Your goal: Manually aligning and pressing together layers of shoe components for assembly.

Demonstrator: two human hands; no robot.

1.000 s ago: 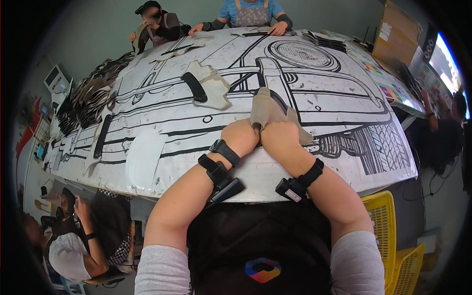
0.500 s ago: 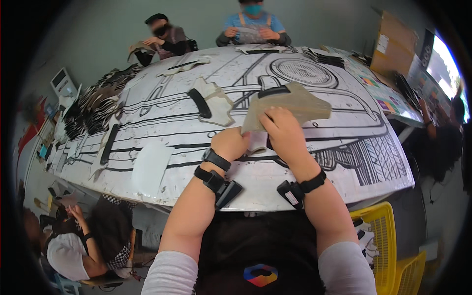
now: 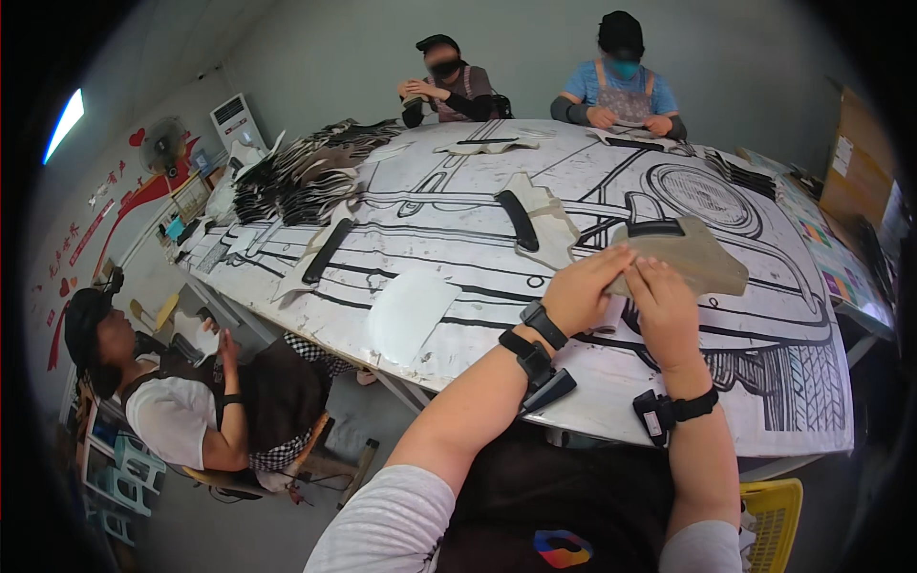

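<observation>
A beige, flat, irregularly cut piece of material (image 3: pixel 702 263) with a black strip (image 3: pixel 654 229) along its far edge lies in front of me on the table. My left hand (image 3: pixel 585 291) is closed at its near left edge. Beside it, my right hand (image 3: pixel 666 315) holds the same edge, fingers pressed together on top. The fingertips of both hands almost meet, and a pale bit of material shows beneath them. Just left lies a second cream piece (image 3: pixel 552 224) with a curved black strip (image 3: pixel 517 222).
The table (image 3: pixel 458 372) has a black-line drawing on its cover. A white rounded sheet (image 3: pixel 411 310) and another black-strip piece (image 3: pixel 325 253) lie left. Stacked dark pieces (image 3: pixel 296 177) stand far left. Two people work across the table; another sits at left. A yellow basket (image 3: pixel 778 516) is at lower right.
The view has swung left, so the table and people appear farther right. My left hand has come up onto the beige piece's edge, close beside my right hand.
</observation>
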